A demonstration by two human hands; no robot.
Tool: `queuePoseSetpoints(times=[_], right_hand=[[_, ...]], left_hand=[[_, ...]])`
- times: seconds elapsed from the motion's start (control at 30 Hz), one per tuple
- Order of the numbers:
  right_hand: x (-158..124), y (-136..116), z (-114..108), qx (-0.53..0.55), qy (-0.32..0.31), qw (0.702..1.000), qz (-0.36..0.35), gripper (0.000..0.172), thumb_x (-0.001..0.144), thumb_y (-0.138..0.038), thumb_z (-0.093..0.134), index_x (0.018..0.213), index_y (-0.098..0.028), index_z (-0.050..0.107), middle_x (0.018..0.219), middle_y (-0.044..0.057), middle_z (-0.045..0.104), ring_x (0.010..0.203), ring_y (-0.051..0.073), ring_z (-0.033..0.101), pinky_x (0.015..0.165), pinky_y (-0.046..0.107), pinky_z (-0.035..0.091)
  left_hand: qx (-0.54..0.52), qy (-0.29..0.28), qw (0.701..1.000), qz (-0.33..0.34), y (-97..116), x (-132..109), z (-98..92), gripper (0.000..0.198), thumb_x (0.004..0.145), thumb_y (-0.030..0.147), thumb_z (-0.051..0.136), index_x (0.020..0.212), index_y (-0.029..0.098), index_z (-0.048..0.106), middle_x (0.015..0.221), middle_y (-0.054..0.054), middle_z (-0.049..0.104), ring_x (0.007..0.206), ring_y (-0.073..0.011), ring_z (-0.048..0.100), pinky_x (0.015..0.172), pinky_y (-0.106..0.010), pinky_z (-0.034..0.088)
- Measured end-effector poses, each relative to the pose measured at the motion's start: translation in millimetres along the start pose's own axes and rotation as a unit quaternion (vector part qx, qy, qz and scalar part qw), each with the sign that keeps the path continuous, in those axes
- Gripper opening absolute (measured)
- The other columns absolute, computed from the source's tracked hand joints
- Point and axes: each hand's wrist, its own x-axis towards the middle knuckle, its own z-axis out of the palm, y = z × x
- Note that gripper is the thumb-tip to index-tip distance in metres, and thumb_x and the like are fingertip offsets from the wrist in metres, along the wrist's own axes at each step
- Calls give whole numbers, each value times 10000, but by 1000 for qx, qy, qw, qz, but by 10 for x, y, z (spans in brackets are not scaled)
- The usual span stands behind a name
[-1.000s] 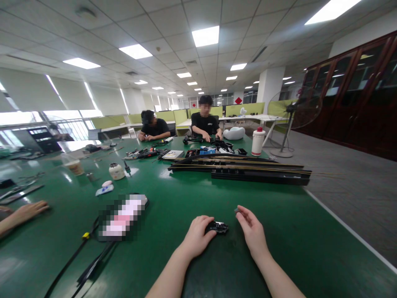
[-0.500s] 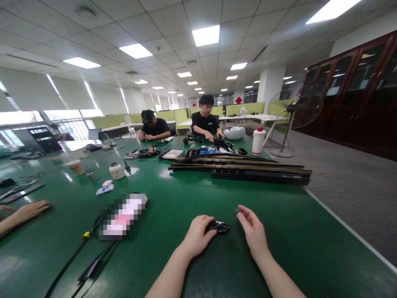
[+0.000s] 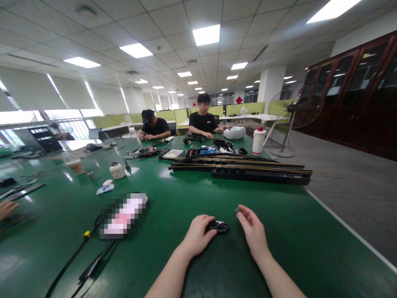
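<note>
My left hand (image 3: 197, 234) rests on the green table (image 3: 192, 190) with its fingers curled round a small black part (image 3: 218, 226). A short way to the right, my right hand (image 3: 252, 231) pinches a tiny dark piece (image 3: 237, 210) between thumb and forefinger, held just above the table. The two hands are apart, with the black part between them.
Long black rails with thin rods (image 3: 248, 169) lie across the table ahead. A white bottle (image 3: 258, 141), a small jar (image 3: 117, 170), tools and black cables (image 3: 89, 265) are scattered about. Two people sit at the far end. Another person's hand (image 3: 5, 208) shows at the left edge.
My hands have hardly moved. The other person's hand at the left has drawn back toward the edge of view. The far person in black has shifted posture.
</note>
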Motion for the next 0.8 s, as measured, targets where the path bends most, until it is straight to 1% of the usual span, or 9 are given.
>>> queuePoseSetpoints(times=[0.2, 0.33, 0.5, 0.8], right_hand=[[2, 12, 4, 3, -2, 1000, 0, 460, 629, -499, 671, 955, -180, 617, 966, 101, 692, 943, 261, 634, 876, 410, 491], [13, 37, 19, 27, 2, 1000, 2, 479, 591, -504, 705, 933, -179, 622, 946, 95, 695, 921, 255, 642, 874, 417, 493], [16, 60, 38, 47, -2, 999, -3, 459, 583, -481, 725, 920, -189, 620, 944, 91, 699, 919, 250, 646, 880, 424, 492], [-1, 17, 53, 36, -14, 999, 15, 491, 551, -500, 739, 908, -183, 620, 926, 103, 709, 908, 256, 656, 885, 436, 492]], left_hand=[[1, -1, 1000, 2, 6, 0, -6, 364, 792, 259, 588, 1152, 204, 572, 1125, -73, 588, 1069, -231, 508, 962, -378, 384], [4, 0, 1000, 10, -8, 4, 0, 361, 793, 263, 585, 1150, 210, 571, 1122, -75, 592, 1059, -243, 514, 950, -406, 391], [2, 3, 1000, 9, -10, 6, 1, 360, 782, 257, 605, 1136, 199, 579, 1112, -78, 598, 1053, -242, 517, 947, -401, 391], [0, 7, 1000, 10, -17, 3, 6, 362, 778, 254, 606, 1135, 201, 583, 1105, -77, 600, 1051, -243, 519, 944, -403, 393]])
